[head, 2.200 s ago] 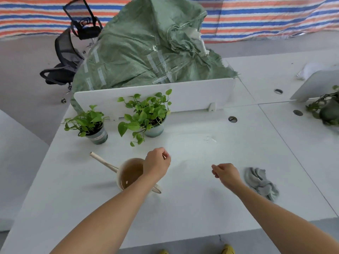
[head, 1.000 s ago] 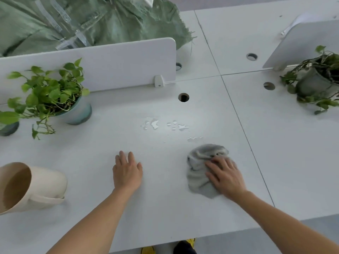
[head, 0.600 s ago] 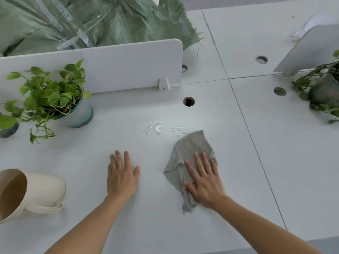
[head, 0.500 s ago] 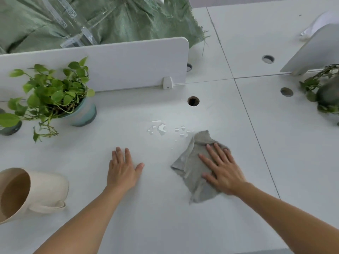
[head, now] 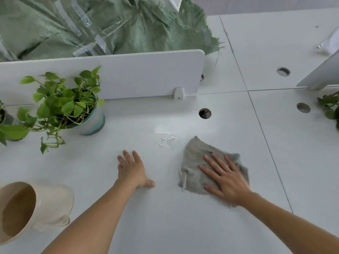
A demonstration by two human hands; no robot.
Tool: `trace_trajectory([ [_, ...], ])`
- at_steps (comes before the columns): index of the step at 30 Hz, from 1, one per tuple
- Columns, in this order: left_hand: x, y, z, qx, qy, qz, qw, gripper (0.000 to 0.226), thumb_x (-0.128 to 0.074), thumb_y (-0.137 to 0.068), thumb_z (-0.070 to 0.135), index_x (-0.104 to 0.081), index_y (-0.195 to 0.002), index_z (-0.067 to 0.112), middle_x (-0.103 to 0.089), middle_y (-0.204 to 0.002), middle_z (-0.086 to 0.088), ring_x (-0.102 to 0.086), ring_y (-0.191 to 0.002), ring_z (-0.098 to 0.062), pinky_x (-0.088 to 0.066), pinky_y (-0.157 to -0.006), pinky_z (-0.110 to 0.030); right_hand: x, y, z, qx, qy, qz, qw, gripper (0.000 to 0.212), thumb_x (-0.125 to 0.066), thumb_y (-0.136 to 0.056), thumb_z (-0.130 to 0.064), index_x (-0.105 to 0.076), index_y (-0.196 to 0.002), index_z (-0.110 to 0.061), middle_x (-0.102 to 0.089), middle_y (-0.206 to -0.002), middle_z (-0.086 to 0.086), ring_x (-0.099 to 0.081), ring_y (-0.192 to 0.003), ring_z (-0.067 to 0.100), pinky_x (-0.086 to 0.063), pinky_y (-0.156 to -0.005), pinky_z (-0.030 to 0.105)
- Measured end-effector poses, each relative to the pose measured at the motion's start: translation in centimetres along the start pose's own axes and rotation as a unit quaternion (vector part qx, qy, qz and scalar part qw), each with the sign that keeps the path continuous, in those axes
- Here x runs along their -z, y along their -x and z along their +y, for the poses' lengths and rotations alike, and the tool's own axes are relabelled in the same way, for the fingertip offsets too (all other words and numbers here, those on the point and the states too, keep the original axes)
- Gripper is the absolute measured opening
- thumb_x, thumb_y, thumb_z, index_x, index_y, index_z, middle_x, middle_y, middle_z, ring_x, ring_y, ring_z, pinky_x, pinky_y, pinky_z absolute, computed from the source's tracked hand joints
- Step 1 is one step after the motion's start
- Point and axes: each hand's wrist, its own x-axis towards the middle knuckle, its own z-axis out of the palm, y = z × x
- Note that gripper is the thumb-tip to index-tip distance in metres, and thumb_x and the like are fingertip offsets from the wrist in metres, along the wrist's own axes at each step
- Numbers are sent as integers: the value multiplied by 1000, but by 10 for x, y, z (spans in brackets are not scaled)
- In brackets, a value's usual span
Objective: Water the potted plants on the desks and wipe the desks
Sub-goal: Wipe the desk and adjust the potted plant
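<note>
My right hand (head: 223, 178) lies flat, fingers spread, pressing a grey cloth (head: 194, 162) onto the white desk (head: 165, 217). A small patch of spilled water (head: 163, 136) glistens just up and left of the cloth. My left hand (head: 131, 167) rests palm down on the desk with nothing in it. A leafy potted plant (head: 73, 109) in a pale teal pot stands at the left by the divider. A beige watering jug (head: 33, 208) sits at the lower left. Another plant (head: 330, 109) shows at the right edge.
A white divider panel (head: 128, 76) runs along the back of the desk, with a big green woven sack (head: 110, 24) behind it. Cable holes (head: 205, 113) dot the desks. A second divider (head: 322, 74) stands at the right. A third pot (head: 5, 118) peeks in at the far left.
My right hand took hold of the cloth and slid it left towards the water, then back right and down. My left hand left the jug and settled flat on the desk.
</note>
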Motion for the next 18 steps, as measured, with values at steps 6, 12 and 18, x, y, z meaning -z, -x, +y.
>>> trace_trajectory([
  [6, 0, -15, -8, -8, -1, 4, 1000, 155, -81, -55, 66, 30, -146, 8, 35, -150, -25, 22, -141, -48, -2, -120, -50, 38, -68, 135, -286, -51, 42, 956, 81, -4, -85, -72, -5, -158, -38, 1, -168, -5, 9, -154, 16, 4, -123, 44],
  [12, -2, -23, -9, -8, 4, -3, 1000, 158, -82, -54, 65, 34, -144, 8, 39, -148, -25, 26, -140, -49, 1, -119, -51, 63, -163, 152, -373, -120, 57, 918, 69, -18, -97, -60, -5, -159, -32, 6, -168, 4, 12, -153, 28, 10, -122, 54],
  [18, 2, -18, -8, -17, 11, -11, 1000, 157, -81, -55, 66, 35, -143, 8, 41, -147, -25, 28, -139, -48, 2, -119, -51, 25, -75, 52, -157, -56, 22, 986, 75, -1, -98, -60, -26, -157, -22, -11, -167, 5, -2, -154, 25, -4, -122, 50],
])
